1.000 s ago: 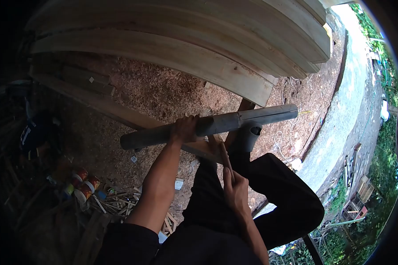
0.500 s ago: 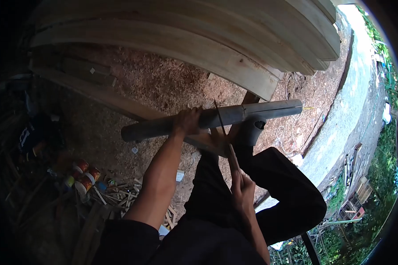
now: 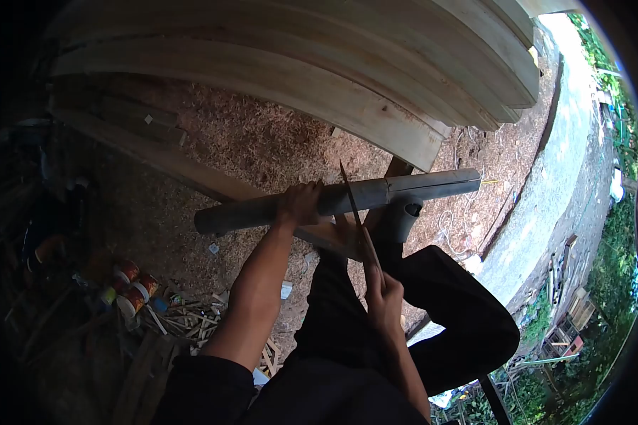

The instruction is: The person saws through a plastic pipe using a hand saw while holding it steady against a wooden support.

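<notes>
A long grey pipe (image 3: 252, 214) lies across a wooden support, with a lengthwise slit in its right part. My left hand (image 3: 301, 203) is closed over the pipe, left of its middle. In my right hand (image 3: 385, 297) is a handsaw (image 3: 354, 204), gripped by its handle. Its narrow blade crosses the pipe just right of my left hand, and the tip sticks out past the far side. Close below the pipe's right part is a short grey pipe piece (image 3: 398, 223) with an open end, by my bent knee.
Long wooden boards (image 3: 298, 85) are stacked ahead, above the pipe. A wooden beam (image 3: 213, 180) runs underneath it. Shavings (image 3: 262, 134) cover the ground. Red-labelled cans (image 3: 136, 294) and wood scraps (image 3: 191, 319) lie at lower left. A concrete strip (image 3: 546, 191) curves along the right.
My right hand has pushed the saw slightly forward, so more of the blade shows beyond the pipe. My left hand keeps its place on the pipe. The view has shifted a little.
</notes>
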Action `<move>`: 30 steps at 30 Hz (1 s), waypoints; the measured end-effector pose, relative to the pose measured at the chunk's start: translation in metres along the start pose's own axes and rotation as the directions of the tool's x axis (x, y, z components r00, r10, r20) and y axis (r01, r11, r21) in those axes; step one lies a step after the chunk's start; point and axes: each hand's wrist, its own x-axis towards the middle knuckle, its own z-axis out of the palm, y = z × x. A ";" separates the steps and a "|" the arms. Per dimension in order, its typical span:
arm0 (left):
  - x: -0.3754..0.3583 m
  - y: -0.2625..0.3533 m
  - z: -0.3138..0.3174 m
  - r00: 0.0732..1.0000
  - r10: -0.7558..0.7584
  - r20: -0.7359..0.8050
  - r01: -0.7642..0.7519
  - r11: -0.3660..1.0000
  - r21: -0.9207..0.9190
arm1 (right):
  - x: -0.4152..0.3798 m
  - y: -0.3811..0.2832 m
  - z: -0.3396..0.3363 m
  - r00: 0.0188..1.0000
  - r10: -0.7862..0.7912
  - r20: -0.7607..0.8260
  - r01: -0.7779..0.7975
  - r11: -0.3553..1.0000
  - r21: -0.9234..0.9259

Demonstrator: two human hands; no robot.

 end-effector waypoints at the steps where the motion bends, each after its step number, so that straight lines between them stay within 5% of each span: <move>1: -0.007 0.000 0.005 1.000 -0.007 0.016 0.007 1.000 -0.008 | -0.029 0.004 -0.015 1.000 0.026 -0.007 -0.027 0.996 -0.082; 5: 0.002 -0.001 0.006 0.999 0.008 -0.037 -0.011 0.998 -0.068 | -0.024 0.023 -0.013 0.999 0.020 -0.029 -0.022 0.997 -0.078; 8: 0.000 0.000 0.002 1.000 0.007 -0.012 -0.007 0.998 -0.070 | 0.072 0.006 0.034 0.977 -0.197 -0.087 0.195 0.980 -0.031; 10: 0.008 -0.004 -0.004 1.000 0.004 -0.001 -0.004 0.997 -0.082 | 0.125 -0.014 0.058 0.978 -0.184 -0.095 0.164 0.970 -0.181; 13: 0.000 0.002 0.006 0.998 -0.021 0.064 0.029 0.990 -0.136 | 0.115 -0.018 0.051 0.985 -0.171 -0.021 0.164 0.968 -0.190; 15: 0.001 0.000 -0.003 1.000 0.006 0.015 -0.005 0.997 -0.075 | 0.064 0.006 0.033 0.969 -0.231 -0.084 0.231 0.973 -0.011; 17: -0.002 0.001 0.006 0.999 -0.008 -0.037 0.006 0.997 -0.076 | -0.004 0.025 -0.001 1.000 -0.006 -0.018 0.006 1.000 0.002; 19: -0.001 0.000 0.004 0.996 -0.016 -0.092 0.011 0.998 -0.061 | -0.051 0.040 -0.022 0.997 -0.050 -0.059 0.054 0.997 0.059; 21: -0.002 0.003 -0.005 1.000 -0.017 -0.013 0.015 0.995 -0.102 | -0.046 0.038 -0.019 0.998 0.009 -0.064 0.000 0.991 0.134; 25: -0.002 0.004 -0.003 0.999 -0.009 -0.052 0.006 0.999 -0.050 | 0.080 0.008 0.040 0.966 -0.238 -0.100 0.236 0.971 -0.029; 27: 0.000 0.003 -0.008 0.998 -0.049 0.045 0.057 0.974 -0.220 | 0.134 -0.021 0.059 0.982 -0.190 -0.023 0.186 0.976 -0.118; 30: 0.003 0.006 -0.014 0.990 -0.037 0.139 0.057 0.989 -0.137 | 0.100 -0.025 0.041 0.979 -0.202 -0.007 0.199 0.970 -0.136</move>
